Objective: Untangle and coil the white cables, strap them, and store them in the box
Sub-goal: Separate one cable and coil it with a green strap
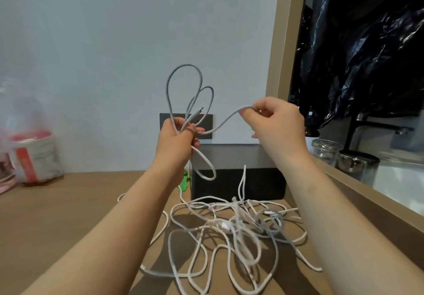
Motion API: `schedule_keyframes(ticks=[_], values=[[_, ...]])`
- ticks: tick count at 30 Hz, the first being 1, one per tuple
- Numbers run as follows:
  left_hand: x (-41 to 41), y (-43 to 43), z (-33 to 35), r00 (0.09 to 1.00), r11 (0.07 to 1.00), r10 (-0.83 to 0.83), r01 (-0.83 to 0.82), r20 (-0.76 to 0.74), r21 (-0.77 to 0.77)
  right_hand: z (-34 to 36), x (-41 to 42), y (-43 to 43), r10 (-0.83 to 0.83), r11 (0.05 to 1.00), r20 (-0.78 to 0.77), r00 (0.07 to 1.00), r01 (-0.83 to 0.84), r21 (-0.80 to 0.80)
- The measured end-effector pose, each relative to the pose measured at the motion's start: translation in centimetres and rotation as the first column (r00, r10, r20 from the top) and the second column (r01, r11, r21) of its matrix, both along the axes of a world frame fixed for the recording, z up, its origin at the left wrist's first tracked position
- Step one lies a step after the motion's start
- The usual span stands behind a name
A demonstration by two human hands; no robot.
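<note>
Wooden desk (68, 214), tangled white cables (229, 223), raised grey cable (167, 88), bag label (24, 162) blurred

I see both hands raised above the brown wooden table (68, 203): left hand (181, 136) centre, right hand (275, 120) just right of it, the looped grey-white braided cable (186, 65) strung between them. Under them, on the near table, lies the tangled heap of white cables (229, 224). Just behind it sits the dark rectangular box (238, 184), a small green plastic piece (184, 180) at its left side. Far left, a clear plastic bag (29, 152). Right, beyond the table's edge, clear glass jars (325, 151).
</note>
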State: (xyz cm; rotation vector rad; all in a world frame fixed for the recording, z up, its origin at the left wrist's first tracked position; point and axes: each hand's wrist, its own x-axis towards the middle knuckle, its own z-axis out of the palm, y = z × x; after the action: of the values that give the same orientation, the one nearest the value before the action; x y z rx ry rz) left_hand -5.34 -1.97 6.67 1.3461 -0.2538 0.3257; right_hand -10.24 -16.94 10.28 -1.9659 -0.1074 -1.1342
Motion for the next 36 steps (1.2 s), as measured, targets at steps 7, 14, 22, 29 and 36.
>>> schedule_keyframes(ticks=[7,14,22,29,36], values=[[-0.3,1.6,-4.1,0.963,0.731,-0.123,0.251,-0.239,0.635,-6.5,0.7,-2.3,-0.248,0.963,-0.494,0.834,0.154,-0.223],[1.0,3.4,-6.7,0.961,0.884,-0.125,0.221,-0.248,0.411,-7.1,0.3,1.1,0.119,0.99,-0.133,0.984,-0.107,0.094],[1.4,3.3,-7.5,0.938,0.967,-0.224,0.248,-0.265,0.059,-10.7,3.9,3.9,0.227,0.93,-0.429,0.874,-0.325,-0.17],[2.3,6.6,-8.4,0.999,0.593,-0.045,0.051,-0.03,0.803,-11.7,4.7,1.3,-0.178,0.915,-0.435,0.883,-0.014,-0.403],[3.6,5.5,-8.5,0.972,0.987,0.163,-0.162,-0.17,0.021,-11.5,3.6,2.1,-0.479,0.705,-0.129,0.868,0.293,-0.646]])
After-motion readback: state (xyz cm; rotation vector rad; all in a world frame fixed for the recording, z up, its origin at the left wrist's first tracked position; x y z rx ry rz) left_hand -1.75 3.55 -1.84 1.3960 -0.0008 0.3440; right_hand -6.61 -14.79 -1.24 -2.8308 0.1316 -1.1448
